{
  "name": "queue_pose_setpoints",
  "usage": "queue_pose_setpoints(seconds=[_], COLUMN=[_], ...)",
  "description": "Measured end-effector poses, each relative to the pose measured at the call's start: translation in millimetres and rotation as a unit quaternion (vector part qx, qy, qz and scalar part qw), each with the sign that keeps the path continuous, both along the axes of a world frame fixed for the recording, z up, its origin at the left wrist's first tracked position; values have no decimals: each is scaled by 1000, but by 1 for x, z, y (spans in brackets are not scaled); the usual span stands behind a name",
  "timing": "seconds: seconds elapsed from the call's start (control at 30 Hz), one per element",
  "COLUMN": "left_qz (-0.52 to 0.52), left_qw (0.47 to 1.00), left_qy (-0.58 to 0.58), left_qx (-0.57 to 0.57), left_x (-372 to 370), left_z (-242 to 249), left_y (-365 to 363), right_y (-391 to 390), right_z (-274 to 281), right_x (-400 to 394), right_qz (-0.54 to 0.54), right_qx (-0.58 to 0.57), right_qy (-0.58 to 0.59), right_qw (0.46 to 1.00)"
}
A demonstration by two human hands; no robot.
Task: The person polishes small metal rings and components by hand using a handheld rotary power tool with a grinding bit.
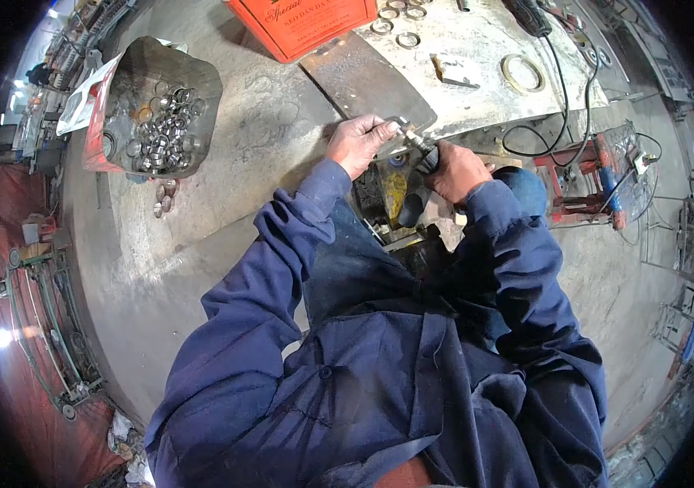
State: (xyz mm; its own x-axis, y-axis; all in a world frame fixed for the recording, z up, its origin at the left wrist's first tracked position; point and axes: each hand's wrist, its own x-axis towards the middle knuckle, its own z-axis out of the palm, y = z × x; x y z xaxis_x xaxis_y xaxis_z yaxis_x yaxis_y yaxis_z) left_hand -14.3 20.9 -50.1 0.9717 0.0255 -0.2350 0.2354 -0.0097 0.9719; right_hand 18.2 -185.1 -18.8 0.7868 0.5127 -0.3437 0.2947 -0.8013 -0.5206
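Observation:
My left hand [355, 145] is closed, thumb and fingers pinching a small metal ring [401, 122] near the edge of a dark steel plate [371, 77]. My right hand [458, 172] wraps round a slim, dark-handled rotary tool [427, 154]. Its metal nose points up and left, its tip right at the ring between my left fingers. Below both hands, between my knees, a yellow-marked object [396, 195] is partly in shadow.
At left stands a cut-open plastic can [200, 85] with many metal rings inside. A few loose rings [165, 199] lie beside it. Ahead are a red tin [306, 28], a larger brass-coloured ring [523, 73] and a black corded tool [528, 16]. A red metal frame [587, 183] stands at right.

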Motion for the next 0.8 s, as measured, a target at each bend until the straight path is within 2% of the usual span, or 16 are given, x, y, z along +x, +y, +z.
queue_pose_setpoints(seconds=[0.3, 0.4, 0.57, 0.8], left_qz=[-11, -16, -8, -5], left_qw=[1000, 1000, 1000, 1000], left_qy=[0, -11, 2, 19], left_qx=[-9, -19, -15, -17], left_x=[-1, 0, 0, 0], left_z=[5, 3, 7, 7], left_y=[0, 0, 0, 1], right_y=[2, 0, 3, 3], right_z=[5, -6, 15, -6], right_x=[-2, -2, 1, 0], right_qz=[11, 27, -25, -1], right_qx=[-20, 22, -11, -18], right_qy=[17, -2, 17, 16], right_qw=[1000, 999, 999, 1000])
